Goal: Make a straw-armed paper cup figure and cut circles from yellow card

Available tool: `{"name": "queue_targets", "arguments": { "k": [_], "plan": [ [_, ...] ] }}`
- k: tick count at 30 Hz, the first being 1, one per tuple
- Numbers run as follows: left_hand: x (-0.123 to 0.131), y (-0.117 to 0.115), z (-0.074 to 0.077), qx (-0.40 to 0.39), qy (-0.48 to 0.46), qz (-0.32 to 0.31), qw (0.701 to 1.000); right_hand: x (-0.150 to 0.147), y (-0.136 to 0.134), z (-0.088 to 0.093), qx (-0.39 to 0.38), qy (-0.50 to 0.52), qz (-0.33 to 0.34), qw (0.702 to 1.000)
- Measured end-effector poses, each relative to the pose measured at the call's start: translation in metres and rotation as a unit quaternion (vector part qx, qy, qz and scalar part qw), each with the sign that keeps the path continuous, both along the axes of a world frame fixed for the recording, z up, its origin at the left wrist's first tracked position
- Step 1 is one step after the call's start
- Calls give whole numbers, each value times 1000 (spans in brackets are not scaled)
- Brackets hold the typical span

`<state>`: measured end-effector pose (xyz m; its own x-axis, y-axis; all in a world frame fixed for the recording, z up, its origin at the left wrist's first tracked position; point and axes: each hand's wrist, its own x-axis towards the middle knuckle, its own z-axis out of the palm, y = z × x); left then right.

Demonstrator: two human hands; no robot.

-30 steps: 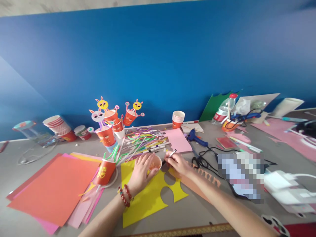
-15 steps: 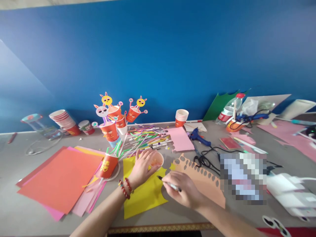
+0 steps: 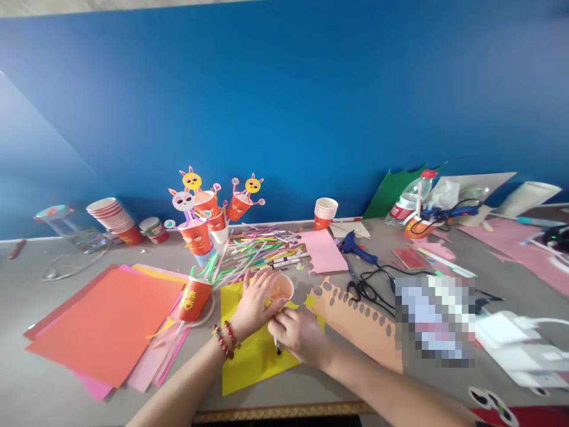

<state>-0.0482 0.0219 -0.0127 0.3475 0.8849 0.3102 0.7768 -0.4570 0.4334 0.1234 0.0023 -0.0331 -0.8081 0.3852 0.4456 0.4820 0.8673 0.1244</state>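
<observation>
My left hand (image 3: 258, 299), with a red bead bracelet (image 3: 224, 341) on its wrist, is on the left side of a paper cup (image 3: 283, 288), its fingers curved against it. The cup stands on a sheet of yellow paper (image 3: 242, 370), its pale inside showing. My right hand (image 3: 302, 335) is closed around a marker pen (image 3: 277, 344) close to the near side of the cup. The pen's dark end points toward me; its other end is hidden behind the fingers. The yellow sheet has a ragged, cut right edge.
Peach paper with holes (image 3: 355, 323) lies to the right, beside a blue glue gun (image 3: 358, 249) and black cable. Orange sheets (image 3: 106, 326) and a red cup with straws (image 3: 194, 299) are at left. Decorated cups (image 3: 195, 236) and loose straws (image 3: 253, 249) stand and lie behind.
My right hand has moved left to the cup's near side and turned the marker, whose dark end now points toward me. My left hand stays on the cup.
</observation>
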Motion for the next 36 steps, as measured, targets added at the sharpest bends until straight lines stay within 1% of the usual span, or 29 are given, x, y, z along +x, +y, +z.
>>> {"name": "queue_targets", "arguments": {
  "k": [5, 10, 15, 18, 20, 22, 25, 27, 28, 31, 36],
  "plan": [
    [0, 0, 0, -2, -4, -4, 1000, -5, 0, -1, -6, -7, -2, 1000],
    [-1, 0, -2, 3, -2, -3, 1000, -2, -4, 3, -41, -9, -3, 999],
    [-1, 0, -3, 4, 5, -2, 1000, 9, -6, 12, -122, 18, -8, 992],
    [0, 0, -2, 10, 9, 2, 1000, 19, -5, 15, -186, 95, -10, 978],
    [0, 0, -1, 12, 10, 3, 1000, 28, -1, 17, -244, 173, -26, 954],
    [1, 0, -1, 14, 9, 1, 1000, 39, 6, 20, -316, 252, -59, 913],
    [1, -1, -1, 14, 8, 0, 1000, 53, 28, 26, -416, 360, -114, 827],
    [1, -1, -1, 15, 11, 3, 1000, 57, 48, 28, -463, 418, -144, 768],
    [1, -1, -1, 17, 13, 5, 1000, 57, 58, 29, -474, 425, -151, 756],
    [1, -1, -1, 20, 16, 5, 1000, 48, 88, 29, -513, 419, -146, 734],
    [2, -2, -1, 40, 26, 8, 999, 20, 122, 25, -593, 365, -100, 711]
  ]
}}
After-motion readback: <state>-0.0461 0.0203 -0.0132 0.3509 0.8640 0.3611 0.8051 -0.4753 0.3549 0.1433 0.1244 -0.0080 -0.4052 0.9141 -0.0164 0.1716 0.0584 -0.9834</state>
